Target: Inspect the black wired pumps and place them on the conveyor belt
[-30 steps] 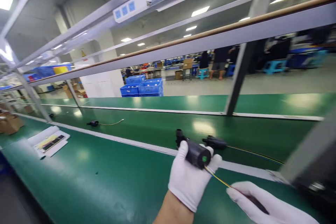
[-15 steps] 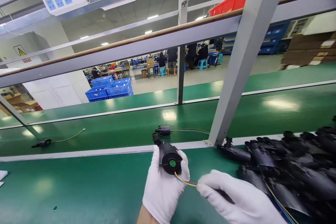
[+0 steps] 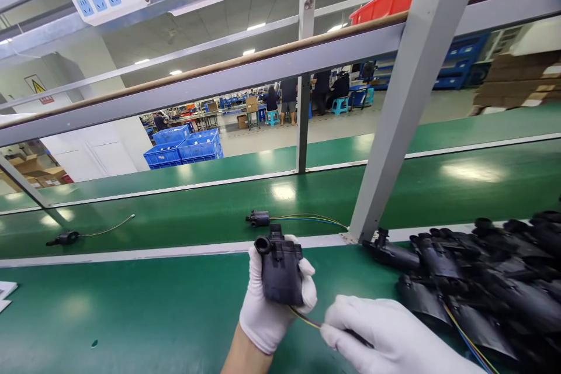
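A black water pump (image 3: 283,273) with two pipe stubs at its top rests in my left hand (image 3: 263,318), the white-gloved fingers wrapped around its body. From its underside run thin wires (image 3: 307,319), yellow and darker ones. My right hand (image 3: 372,327), also gloved, pinches these wires between thumb and fingers to the right of the pump. The wires' far end is hidden by the right hand. Just behind, on the green belt (image 3: 197,222), lies a similar small pump (image 3: 258,218) with its wires stretched to the right.
Many black pumps (image 3: 473,280) are heaped at the right on the green bench (image 3: 153,310). A grey post (image 3: 403,93) rises between heap and belt. Another pump (image 3: 65,238) lies farther left on the belt. Blue crates (image 3: 184,147) and several people are in the background.
My view has swung right, bringing the pump heap into sight. The held pump has been turned from its green-marked end to its side, stubs up. Pumps on the belt have shifted left.
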Demonstrator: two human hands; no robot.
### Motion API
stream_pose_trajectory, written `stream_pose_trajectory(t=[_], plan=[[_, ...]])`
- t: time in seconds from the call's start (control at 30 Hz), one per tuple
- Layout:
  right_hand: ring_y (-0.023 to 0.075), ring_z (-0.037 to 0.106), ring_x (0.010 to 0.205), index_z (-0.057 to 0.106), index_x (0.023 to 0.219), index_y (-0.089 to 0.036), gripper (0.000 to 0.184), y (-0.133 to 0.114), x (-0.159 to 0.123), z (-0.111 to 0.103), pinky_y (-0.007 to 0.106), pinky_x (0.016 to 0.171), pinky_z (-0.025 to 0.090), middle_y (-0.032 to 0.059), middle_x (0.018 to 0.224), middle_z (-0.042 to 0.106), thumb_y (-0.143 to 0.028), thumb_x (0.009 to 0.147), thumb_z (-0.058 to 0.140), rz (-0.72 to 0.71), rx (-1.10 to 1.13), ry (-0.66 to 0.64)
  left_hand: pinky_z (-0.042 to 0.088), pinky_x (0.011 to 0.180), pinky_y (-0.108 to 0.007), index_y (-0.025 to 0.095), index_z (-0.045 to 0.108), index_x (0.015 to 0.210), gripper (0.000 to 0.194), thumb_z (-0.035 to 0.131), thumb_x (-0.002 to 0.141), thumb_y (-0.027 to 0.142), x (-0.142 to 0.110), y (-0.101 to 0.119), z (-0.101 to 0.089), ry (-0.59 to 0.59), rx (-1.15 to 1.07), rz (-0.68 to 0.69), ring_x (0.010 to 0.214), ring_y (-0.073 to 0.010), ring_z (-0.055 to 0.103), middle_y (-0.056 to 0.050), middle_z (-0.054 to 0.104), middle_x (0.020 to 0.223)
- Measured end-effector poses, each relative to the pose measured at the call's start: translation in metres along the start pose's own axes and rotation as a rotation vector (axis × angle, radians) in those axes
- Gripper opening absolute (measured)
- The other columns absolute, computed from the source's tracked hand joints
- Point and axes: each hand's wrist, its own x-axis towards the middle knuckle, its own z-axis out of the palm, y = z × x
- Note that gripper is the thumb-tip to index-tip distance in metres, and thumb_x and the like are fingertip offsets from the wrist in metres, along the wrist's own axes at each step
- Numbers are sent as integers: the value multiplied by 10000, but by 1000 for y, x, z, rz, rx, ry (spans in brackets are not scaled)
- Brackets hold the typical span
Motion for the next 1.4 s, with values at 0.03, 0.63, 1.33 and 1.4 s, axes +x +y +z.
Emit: stream_pose_trajectory(t=[0.03, 0.63, 1.33, 1.4], plan=[[129, 572, 522, 532, 635, -228, 287, 0, 1, -1, 204, 483, 392, -49, 585, 612, -308, 910, 548, -14, 5, 7, 415, 594, -193, 217, 664, 1125, 656, 774, 657, 663, 0, 0, 0, -4, 15, -1, 696, -119, 616, -45, 695, 882], [143, 526, 509, 718, 784, -299, 492, 6, -4, -17, 231, 497, 413, -22, 586, 580, -543, 1022, 364, -9, 226, 213, 296, 433, -202, 154, 632, 1061, 662, 565, 788, 753, 13, -18, -14, -23, 81, -63, 465, -64, 473, -47, 685, 840], [143, 523, 543, 505, 706, -216, 656, 17, -2, -14, 246, 507, 394, -6, 630, 564, -714, 978, 176, -81, 308, 287, 475, 1014, -384, 317, 160, 1505, 1198, 927, 586, 283, 3, -28, 1, 120, 960, 474, 1060, -239, 655, -123, 595, 1298], [145, 502, 527, 481, 688, -216, 683, 20, 1, -13, 254, 489, 373, -7, 616, 546, -754, 950, 153, -92, 292, 307, 424, 1085, -388, 348, 78, 1515, 1302, 930, 548, 161, 3, -31, -5, 170, 1133, 572, 1131, -235, 633, -104, 587, 1322]])
